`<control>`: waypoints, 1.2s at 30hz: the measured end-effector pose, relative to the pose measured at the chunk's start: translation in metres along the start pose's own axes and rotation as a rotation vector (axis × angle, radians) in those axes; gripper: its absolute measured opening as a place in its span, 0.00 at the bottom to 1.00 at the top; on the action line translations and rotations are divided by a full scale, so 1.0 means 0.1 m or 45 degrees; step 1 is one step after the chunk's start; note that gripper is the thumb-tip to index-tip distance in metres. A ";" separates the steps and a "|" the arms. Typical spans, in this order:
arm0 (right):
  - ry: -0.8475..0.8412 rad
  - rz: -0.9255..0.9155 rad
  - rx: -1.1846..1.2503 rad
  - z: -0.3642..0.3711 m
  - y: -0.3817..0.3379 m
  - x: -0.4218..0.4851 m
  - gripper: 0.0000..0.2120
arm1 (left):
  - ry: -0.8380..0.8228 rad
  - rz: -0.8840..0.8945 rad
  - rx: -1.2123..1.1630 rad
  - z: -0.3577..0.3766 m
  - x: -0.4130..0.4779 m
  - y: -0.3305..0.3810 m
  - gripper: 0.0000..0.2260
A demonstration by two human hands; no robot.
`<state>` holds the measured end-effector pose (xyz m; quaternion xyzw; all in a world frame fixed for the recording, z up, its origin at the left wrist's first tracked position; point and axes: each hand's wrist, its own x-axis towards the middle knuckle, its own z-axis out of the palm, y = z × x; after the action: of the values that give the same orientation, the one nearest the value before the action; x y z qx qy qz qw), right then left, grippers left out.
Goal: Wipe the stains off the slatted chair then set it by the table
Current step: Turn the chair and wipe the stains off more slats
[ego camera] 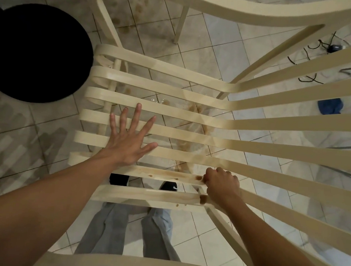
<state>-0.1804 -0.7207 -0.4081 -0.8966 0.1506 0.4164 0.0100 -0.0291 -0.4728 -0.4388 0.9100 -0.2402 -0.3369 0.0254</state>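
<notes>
Laying left hand (pixel 129 139) flat, fingers (pixel 136 116) released, you clenched right hand (pixel 221 185) round the 5 o'clock slat (pixel 164 174); chair (pixel 192 115) seemed stiff, light.

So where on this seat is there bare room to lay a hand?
Free: the three far slats of the slatted chair, between the black round shape and the backrest bend, and the middle slats right of the left hand. Crowded: the two near, stained slats, where the right hand grips one.
</notes>
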 end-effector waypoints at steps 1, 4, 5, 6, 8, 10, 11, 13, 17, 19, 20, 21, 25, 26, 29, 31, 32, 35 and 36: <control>-0.013 -0.025 0.060 -0.02 0.02 0.03 0.09 | 0.000 0.005 0.000 0.00 0.00 0.00 0.35; -0.097 -0.120 0.217 -0.04 0.06 0.09 0.08 | 0.004 0.006 0.006 0.01 -0.01 -0.01 0.35; -0.120 -0.151 0.264 -0.03 0.05 0.10 0.07 | 0.008 0.007 0.008 0.01 0.00 -0.01 0.35; -0.139 -0.176 0.310 -0.03 0.04 0.10 0.06 | 0.014 0.008 0.010 0.02 0.00 -0.01 0.35; -0.163 -0.211 0.386 -0.02 0.01 0.11 0.05 | 0.027 0.009 0.012 0.02 0.00 -0.01 0.35; -0.176 -0.235 0.427 0.00 -0.03 0.11 0.05 | 0.031 0.010 0.011 0.03 0.00 -0.01 0.35; -0.168 -0.253 0.436 0.02 -0.05 0.10 0.05 | 0.034 0.013 0.010 0.03 0.00 -0.01 0.35; -0.132 -0.289 0.467 0.05 -0.10 0.09 0.05 | 0.037 0.013 0.014 0.03 0.00 -0.01 0.35; -0.031 -0.341 0.455 0.11 -0.30 0.08 0.07 | 0.038 0.010 0.020 0.04 0.01 0.00 0.35; 0.015 -0.366 0.480 0.14 -0.39 0.06 0.09 | 0.041 0.005 0.027 0.04 0.01 0.00 0.35; 0.034 -0.386 0.472 0.15 -0.40 0.04 0.10 | 0.041 0.002 0.032 0.04 0.00 0.00 0.35; 0.052 -0.411 0.443 0.15 -0.40 0.03 0.11 | 0.042 0.001 0.033 0.03 0.00 0.00 0.35; 0.050 -0.466 0.288 0.12 -0.21 0.02 0.13 | 0.039 0.010 0.019 0.02 0.00 0.00 0.35; 0.009 -0.438 0.240 0.10 -0.12 0.03 0.13 | 0.040 0.012 0.018 0.03 0.00 0.00 0.35; -0.127 -0.331 -0.047 0.03 0.11 0.06 0.16 | 0.039 0.007 0.024 0.03 -0.01 0.00 0.35; -0.139 -0.279 -0.208 0.01 0.12 0.06 0.19 | 0.037 0.003 0.029 0.03 0.00 0.01 0.35; -0.146 -0.254 -0.264 0.01 0.07 0.06 0.22 | 0.038 0.003 0.029 0.03 0.00 0.01 0.35; -0.160 -0.211 -0.282 0.05 -0.10 0.04 0.30 | 0.048 0.008 0.029 0.03 0.00 -0.01 0.35; -0.154 -0.231 -0.213 0.07 -0.10 0.04 0.29 | 0.048 0.006 0.029 0.03 0.00 -0.01 0.35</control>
<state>-0.1801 -0.7112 -0.4168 -0.8774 0.0330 0.4783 -0.0180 -0.0308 -0.4715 -0.4415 0.9159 -0.2455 -0.3169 0.0202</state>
